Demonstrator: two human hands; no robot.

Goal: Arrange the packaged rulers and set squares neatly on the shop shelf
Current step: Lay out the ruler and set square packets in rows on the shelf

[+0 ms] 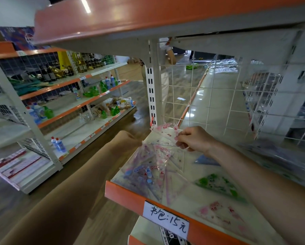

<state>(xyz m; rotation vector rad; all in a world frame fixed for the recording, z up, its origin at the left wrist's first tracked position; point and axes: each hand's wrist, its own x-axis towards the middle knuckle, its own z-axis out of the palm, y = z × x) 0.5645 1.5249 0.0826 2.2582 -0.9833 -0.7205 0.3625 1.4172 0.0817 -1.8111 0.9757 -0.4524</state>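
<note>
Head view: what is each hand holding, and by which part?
The right hand pinches a pink-printed packet by its right edge. The left hand reaches the packet bundle at its top corner; its fingers are hidden, so a hold cannot be told.

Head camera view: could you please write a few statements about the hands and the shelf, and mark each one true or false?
1. The right hand pinches a pink-printed packet near the shelf's back left corner. True.
2. The green set square is held in the left hand. False: it lies on the shelf, and neither hand touches it.
3. A handwritten price label sits on the shelf's orange front edge. True.
4. The back of the shelf is a solid board. False: it is a white wire grid.
5. The left hand holds a bundle of packets at the shelf's left end. True.
</note>
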